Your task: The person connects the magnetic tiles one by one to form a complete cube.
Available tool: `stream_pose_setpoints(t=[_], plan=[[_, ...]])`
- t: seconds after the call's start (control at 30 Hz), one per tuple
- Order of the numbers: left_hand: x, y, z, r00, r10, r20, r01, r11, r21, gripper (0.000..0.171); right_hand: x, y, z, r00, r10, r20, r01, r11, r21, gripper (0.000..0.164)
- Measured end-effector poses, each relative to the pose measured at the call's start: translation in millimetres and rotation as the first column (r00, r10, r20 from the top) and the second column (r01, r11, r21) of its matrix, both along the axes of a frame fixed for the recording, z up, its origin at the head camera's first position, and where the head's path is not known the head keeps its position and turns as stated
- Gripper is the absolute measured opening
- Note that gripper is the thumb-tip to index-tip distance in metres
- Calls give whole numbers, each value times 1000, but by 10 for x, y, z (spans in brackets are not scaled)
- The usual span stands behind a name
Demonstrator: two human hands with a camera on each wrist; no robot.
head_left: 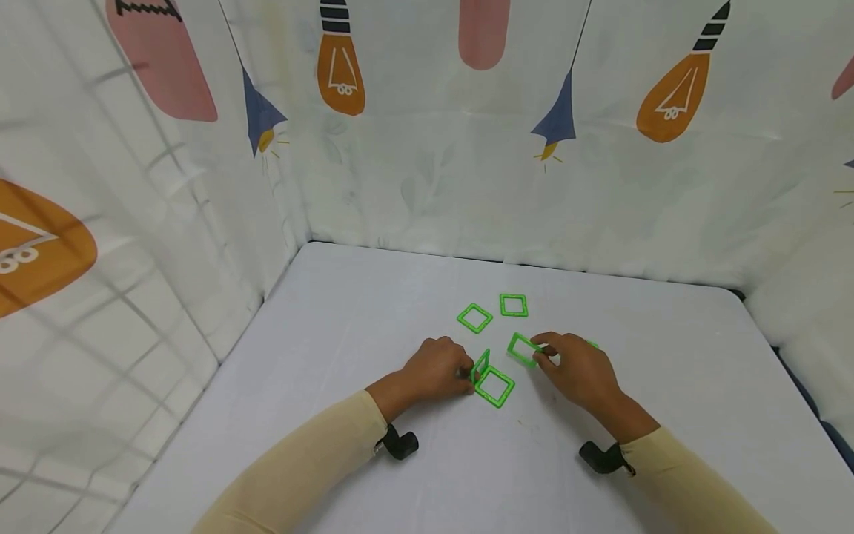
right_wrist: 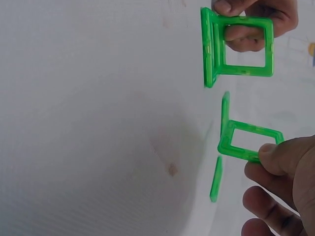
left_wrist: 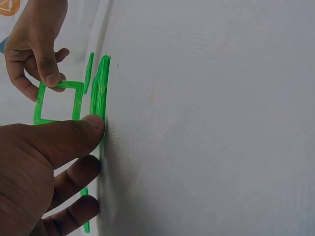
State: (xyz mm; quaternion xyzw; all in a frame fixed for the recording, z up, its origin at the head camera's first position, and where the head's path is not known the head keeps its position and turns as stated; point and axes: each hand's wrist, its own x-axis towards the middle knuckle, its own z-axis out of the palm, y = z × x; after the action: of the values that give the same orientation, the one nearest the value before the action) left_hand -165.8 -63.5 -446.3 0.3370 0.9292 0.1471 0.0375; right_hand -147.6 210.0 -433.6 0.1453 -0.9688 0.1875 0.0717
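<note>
Two hands, each pinching a green square frame over a white desk (head_left: 373, 311).
The left hand (head_left: 437, 368) has its grip closed on an upright frame (right_wrist: 246, 71), near the corner where it meets a flat frame (head_left: 505, 395) lying on the desk; the two touch edge to edge and form an L. To their right, the right hand (head_left: 579, 371) has thumb and fingers closed on the edge of a tilted frame (right_wrist: 239, 154), its grip just apart from that pair. Beyond the hands, a diamond-turned frame (head_left: 483, 310) and a far frame (head_left: 514, 314) lie flat near each other. A green piece (head_left: 592, 343) peeks out behind the right hand, mostly hidden.
</note>
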Motion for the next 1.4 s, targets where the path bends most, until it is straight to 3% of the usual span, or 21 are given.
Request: stream_pose_setpoints(t=[1.4], plan=[[16, 22, 22, 1000, 6, -8, -6, 1000, -24, 10, 57, -216, -79, 993, 96, -74, -97, 995, -8, 27]])
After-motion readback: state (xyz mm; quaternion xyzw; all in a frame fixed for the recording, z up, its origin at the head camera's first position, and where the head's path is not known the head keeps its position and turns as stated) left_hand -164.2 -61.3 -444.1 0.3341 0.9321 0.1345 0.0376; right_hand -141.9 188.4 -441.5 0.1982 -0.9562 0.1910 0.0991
